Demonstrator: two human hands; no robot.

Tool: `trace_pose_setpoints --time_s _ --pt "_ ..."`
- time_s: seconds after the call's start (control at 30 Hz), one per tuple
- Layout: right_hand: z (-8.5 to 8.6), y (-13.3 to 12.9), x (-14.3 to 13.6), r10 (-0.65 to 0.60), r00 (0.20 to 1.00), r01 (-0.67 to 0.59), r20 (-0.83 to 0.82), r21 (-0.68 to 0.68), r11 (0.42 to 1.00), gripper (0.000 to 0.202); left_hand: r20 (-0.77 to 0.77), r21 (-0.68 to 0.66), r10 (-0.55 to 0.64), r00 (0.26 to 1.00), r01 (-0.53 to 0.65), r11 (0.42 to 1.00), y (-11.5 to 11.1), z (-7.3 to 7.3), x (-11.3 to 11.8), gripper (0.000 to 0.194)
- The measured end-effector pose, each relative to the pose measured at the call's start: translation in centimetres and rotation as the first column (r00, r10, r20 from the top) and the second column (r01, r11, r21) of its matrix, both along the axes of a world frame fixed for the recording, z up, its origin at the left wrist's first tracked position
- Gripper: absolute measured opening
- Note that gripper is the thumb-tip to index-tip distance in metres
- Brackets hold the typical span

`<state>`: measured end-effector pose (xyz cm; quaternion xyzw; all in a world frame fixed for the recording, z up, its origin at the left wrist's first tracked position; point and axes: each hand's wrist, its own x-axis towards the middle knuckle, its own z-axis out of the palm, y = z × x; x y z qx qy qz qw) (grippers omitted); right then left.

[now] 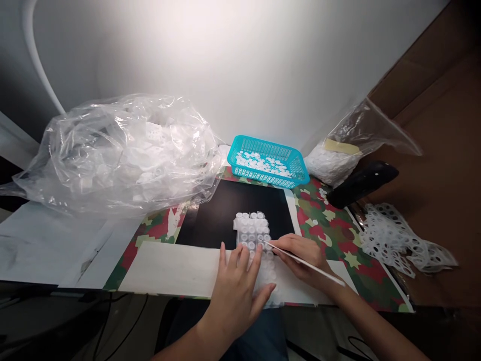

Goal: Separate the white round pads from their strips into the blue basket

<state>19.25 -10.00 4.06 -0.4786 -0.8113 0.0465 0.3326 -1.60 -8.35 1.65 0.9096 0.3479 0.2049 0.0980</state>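
A strip of clear round pieces in rows (252,229) lies across a black mat (214,210) and a pale sheet (169,268), running down to the table's front edge. My left hand (236,281) rests on the strip's left side, fingers spread and pressing lightly on it. In my right hand (304,255) is a thin white stick (311,266), pinched like a pen. Its tip touches or hovers just over one round piece near the left fingertips; I cannot tell which.
Behind the mat stands a turquoise basket (268,179) with many small white discs. A large clear plastic bag (124,155) fills the back left. To the right are a bag of white pieces (332,163), a black handle-shaped object (363,183) and perforated white sheet scraps (398,240).
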Motion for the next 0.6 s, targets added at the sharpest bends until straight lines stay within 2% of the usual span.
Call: trace_pose_setpoints --time_s 0.23,0.4,0.5,0.6 --pt "-0.9 -0.7 1.2 0.031 0.998 -0.031 0.058 0.001 1.0 0.029 -0.047 0.004 0.032 0.998 -0.032 0.999 -0.4 0.0 0.7 0.058" --pt "-0.7 -0.8 1.4 0.054 0.989 -0.058 0.138 0.028 0.998 0.026 -0.056 0.038 0.041 0.998 -0.039 0.999 -0.3 0.1 0.8 0.056" --pt "-0.7 -0.9 1.3 0.069 0.969 -0.094 0.236 0.098 0.991 0.029 -0.054 0.054 0.036 0.998 -0.033 0.998 -0.2 0.1 0.8 0.056" --pt "-0.9 -1.0 0.8 0.005 0.923 -0.078 0.385 0.174 0.982 0.033 -0.048 0.078 0.032 0.998 -0.028 0.997 -0.2 0.1 0.8 0.056"
